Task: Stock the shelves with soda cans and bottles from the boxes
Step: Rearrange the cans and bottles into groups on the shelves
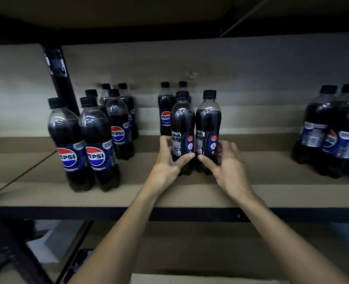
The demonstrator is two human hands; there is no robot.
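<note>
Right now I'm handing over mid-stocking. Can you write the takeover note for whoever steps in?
Left grip holds the left front bottle; right grip holds the right front bottle.
Both appear to stand upright on the shelf, touching, back labels outward, in front of two placed bottles.
Done: left cluster and right cluster stocked.
Left: release these two, fetch more.

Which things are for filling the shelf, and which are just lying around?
For the job: left hand gripping left dark plastic cola bottle; right hand gripping right dark plastic cola bottle; brown shelf board; black-capped Pepsi bottles already shelved; tan cardboard box.
Just there: black metal post; white object below.
</note>
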